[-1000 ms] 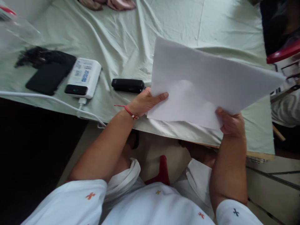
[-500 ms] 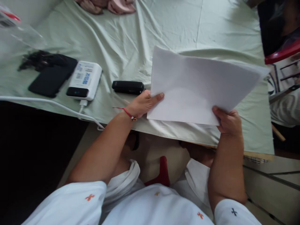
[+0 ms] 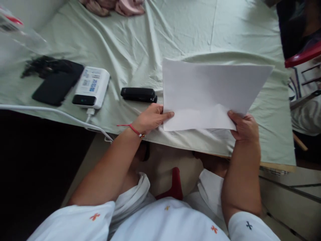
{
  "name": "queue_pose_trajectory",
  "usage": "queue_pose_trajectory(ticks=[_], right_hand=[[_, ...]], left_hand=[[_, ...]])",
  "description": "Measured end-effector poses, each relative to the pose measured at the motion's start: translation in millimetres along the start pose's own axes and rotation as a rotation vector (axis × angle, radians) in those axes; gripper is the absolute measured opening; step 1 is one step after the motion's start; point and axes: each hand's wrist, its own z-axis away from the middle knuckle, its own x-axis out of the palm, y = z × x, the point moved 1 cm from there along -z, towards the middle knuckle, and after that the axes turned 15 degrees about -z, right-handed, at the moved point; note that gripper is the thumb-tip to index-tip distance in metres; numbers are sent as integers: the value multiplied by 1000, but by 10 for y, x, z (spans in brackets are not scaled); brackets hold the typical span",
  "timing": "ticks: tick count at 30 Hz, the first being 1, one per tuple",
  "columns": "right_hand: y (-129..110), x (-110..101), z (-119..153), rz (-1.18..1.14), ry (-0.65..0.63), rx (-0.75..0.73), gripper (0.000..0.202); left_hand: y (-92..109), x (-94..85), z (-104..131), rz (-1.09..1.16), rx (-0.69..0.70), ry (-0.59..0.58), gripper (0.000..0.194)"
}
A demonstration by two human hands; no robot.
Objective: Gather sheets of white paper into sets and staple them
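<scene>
White paper (image 3: 208, 93), blank on the side I see, is held above the table's front edge. My left hand (image 3: 152, 117) pinches its lower left edge, thumb on top and fingers underneath. At the lower right edge my right hand (image 3: 244, 127) grips it the same way, with the fingers mostly hidden below. The sheet bends slightly, and its far right corner points away from me. Whether it is one sheet or a thin stack, I cannot tell. A black stapler (image 3: 138, 94) lies on the cloth just beyond my left hand.
A pale green cloth (image 3: 190, 30) covers the table. To the left lie a white power bank (image 3: 91, 85) with a plugged-in white cable (image 3: 55, 110), a black phone-like slab (image 3: 54, 87) and a dark tangled bundle (image 3: 40, 65). Pink fabric (image 3: 129, 6) sits at the back.
The paper's far right corner has swung inward and down, and the sheet is more level. My left hand has lowered slightly; both hands keep their hold.
</scene>
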Motion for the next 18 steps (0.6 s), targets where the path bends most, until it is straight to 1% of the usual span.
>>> queue_pose_trajectory(ticks=[3, 6, 9, 11, 15, 18], right_hand=[[12, 37, 3, 41, -33, 6, 34], [43, 50, -17, 79, -43, 27, 34], [77, 49, -49, 136, -48, 43, 34], [88, 58, -60, 153, -45, 44, 35], [88, 115, -43, 71, -33, 51, 34], [99, 167, -24, 15, -34, 41, 36]], left_hand=[[-28, -24, -22, 59, -24, 103, 12], [-63, -69, -7, -33, 36, 239, 10], [-85, -120, 67, -193, 159, 443, 13], [-97, -160, 122, -255, 212, 586, 17], [-123, -290, 180, -287, 262, 869, 22], [-157, -436, 164, -338, 286, 1029, 27]])
